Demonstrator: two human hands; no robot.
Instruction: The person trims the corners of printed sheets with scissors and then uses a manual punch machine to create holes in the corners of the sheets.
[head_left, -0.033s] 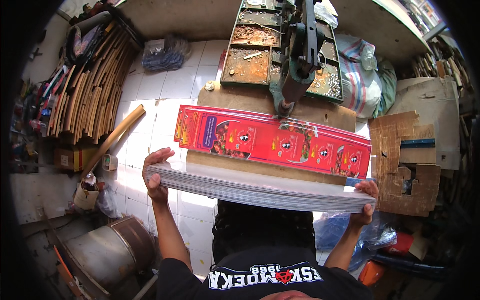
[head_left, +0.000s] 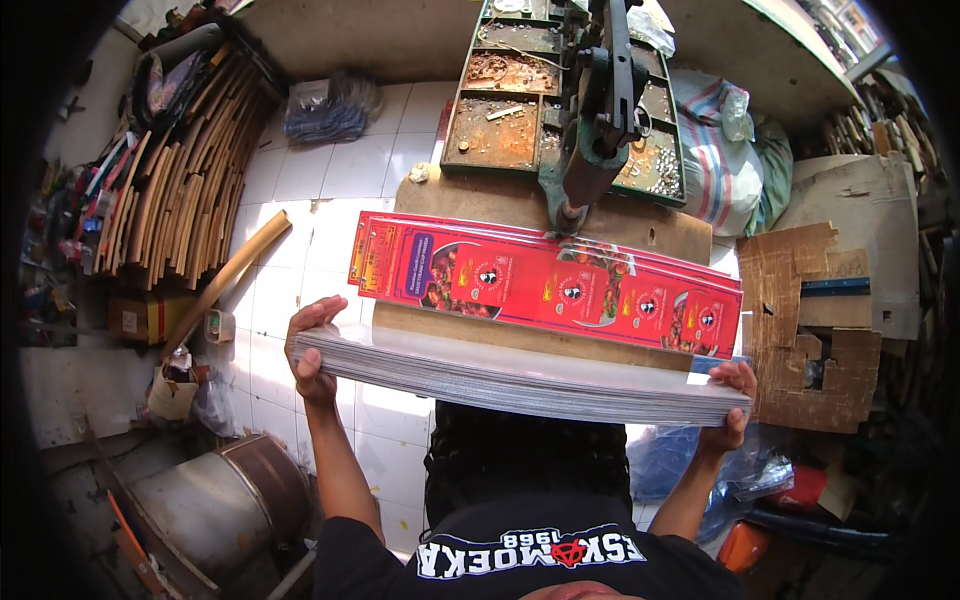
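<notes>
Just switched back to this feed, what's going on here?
The person's left hand and right hand grip opposite ends of a stack of pale sheets. Just beyond it, red printed sheets lie on a brown board, below a green hand press.

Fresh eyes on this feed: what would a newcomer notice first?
Probably the bright red printed strips, lying across the brown work surface in mid-picture. Nearer the person, the left hand and right hand grip opposite ends of a thick stack of pale sheets. At the top, right of centre, a dark metal machine stands with a compartmented tray showing on both sides.
</notes>
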